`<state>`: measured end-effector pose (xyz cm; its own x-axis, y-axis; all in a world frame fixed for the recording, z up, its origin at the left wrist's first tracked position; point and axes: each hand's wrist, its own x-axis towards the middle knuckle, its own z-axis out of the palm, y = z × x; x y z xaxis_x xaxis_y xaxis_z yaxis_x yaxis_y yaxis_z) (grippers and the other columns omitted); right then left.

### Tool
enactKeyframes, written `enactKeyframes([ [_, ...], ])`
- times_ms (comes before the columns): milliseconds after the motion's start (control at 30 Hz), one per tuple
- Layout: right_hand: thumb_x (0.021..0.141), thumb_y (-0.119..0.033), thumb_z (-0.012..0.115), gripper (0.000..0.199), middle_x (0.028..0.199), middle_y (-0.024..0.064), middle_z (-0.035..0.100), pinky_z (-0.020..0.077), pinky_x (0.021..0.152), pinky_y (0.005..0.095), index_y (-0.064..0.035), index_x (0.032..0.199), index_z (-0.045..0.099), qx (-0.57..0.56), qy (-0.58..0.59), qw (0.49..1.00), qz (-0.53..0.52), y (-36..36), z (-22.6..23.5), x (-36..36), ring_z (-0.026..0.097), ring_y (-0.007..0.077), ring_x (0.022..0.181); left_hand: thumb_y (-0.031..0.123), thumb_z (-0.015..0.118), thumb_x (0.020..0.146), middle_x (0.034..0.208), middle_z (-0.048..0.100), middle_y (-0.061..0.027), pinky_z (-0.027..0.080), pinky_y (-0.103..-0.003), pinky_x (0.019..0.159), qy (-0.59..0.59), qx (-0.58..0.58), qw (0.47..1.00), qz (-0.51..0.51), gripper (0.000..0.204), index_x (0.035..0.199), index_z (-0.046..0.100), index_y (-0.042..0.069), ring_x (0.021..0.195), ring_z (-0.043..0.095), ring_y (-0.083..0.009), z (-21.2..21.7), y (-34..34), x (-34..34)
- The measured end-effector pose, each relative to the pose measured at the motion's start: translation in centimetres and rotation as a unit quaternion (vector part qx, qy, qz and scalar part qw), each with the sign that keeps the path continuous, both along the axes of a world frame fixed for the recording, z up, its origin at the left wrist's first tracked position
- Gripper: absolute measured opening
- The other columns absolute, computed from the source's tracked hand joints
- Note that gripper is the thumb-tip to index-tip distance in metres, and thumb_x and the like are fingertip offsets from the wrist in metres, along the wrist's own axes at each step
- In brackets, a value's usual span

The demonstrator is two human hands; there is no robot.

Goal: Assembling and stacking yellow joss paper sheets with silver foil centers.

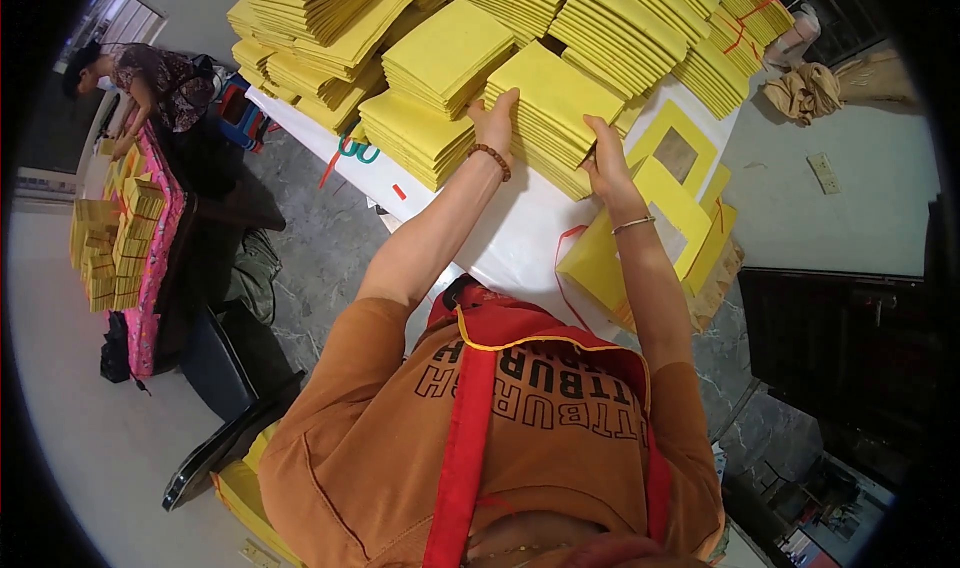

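A stack of folded yellow paper pieces lies at the near edge of the piles on the white-covered table. My left hand clasps its left side, thumb over the top edge. On the right side, my right hand grips the same stack with the thumb near the top and the fingers partly hidden. Close to my left hand sits another yellow stack. Beside my right forearm lie yellow paper pieces with window-like cutouts.
Green-handled scissors and a red strip lie at the table's left. Many yellow stacks fill the far side, some tied with red string. At far left, a person bends over a pink-covered table. A black chair stands behind left.
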<state>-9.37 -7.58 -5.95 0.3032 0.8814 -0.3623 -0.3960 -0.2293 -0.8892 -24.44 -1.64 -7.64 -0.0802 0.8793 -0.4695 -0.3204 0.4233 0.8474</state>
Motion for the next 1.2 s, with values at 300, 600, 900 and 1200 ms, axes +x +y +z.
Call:
enactKeyframes([
  [300,0.087,-0.033,0.059,0.043,0.107,0.0058,0.061,0.0452,0.082,0.0289,-0.0035,0.118,0.053,0.038,0.014,0.999,-0.007,0.0,0.5,0.3,0.057,0.0155,0.097,0.054,0.071,0.064,0.123,0.041,-0.0097,0.034,-0.038,0.068,0.003,-0.007,0.998,-0.066,0.101,0.141,0.019,0.013,0.087,0.046,-0.0196,2.4,-0.3,-0.8],
  [600,0.083,-0.043,0.063,0.059,0.127,0.0043,0.048,0.0295,0.099,0.0388,-0.0089,0.128,0.046,-0.003,0.055,0.997,-0.052,-1.1,1.5,1.1,0.042,0.0158,0.113,0.06,0.065,0.069,0.116,0.045,-0.0074,0.035,-0.037,0.069,0.041,-0.003,0.993,-0.108,0.1,0.143,0.016,0.015,0.086,0.048,-0.0176,2.6,-1.5,-2.0],
  [900,0.093,-0.024,0.053,0.049,0.135,0.0078,0.043,0.026,0.105,0.0361,-0.0041,0.135,0.039,0.12,-0.098,0.987,-0.038,-10.3,5.3,3.9,0.039,0.017,0.123,0.018,0.054,0.088,0.101,0.057,-0.0049,0.041,-0.024,0.069,0.051,0.088,0.987,-0.128,0.044,0.128,0.041,0.004,0.082,0.052,-0.0109,0.0,-11.5,-2.8],
  [1200,0.088,-0.012,0.057,0.037,0.128,0.009,0.052,0.0348,0.1,0.0329,0.0006,0.123,0.053,0.061,-0.354,0.926,-0.115,-22.6,1.5,8.4,0.048,0.0187,0.118,0.014,0.053,0.092,0.091,0.059,-0.0039,0.044,-0.021,0.073,-0.003,0.196,0.929,-0.315,0.023,0.108,0.058,-0.001,0.084,0.054,-0.0076,0.6,-15.6,0.6],
])
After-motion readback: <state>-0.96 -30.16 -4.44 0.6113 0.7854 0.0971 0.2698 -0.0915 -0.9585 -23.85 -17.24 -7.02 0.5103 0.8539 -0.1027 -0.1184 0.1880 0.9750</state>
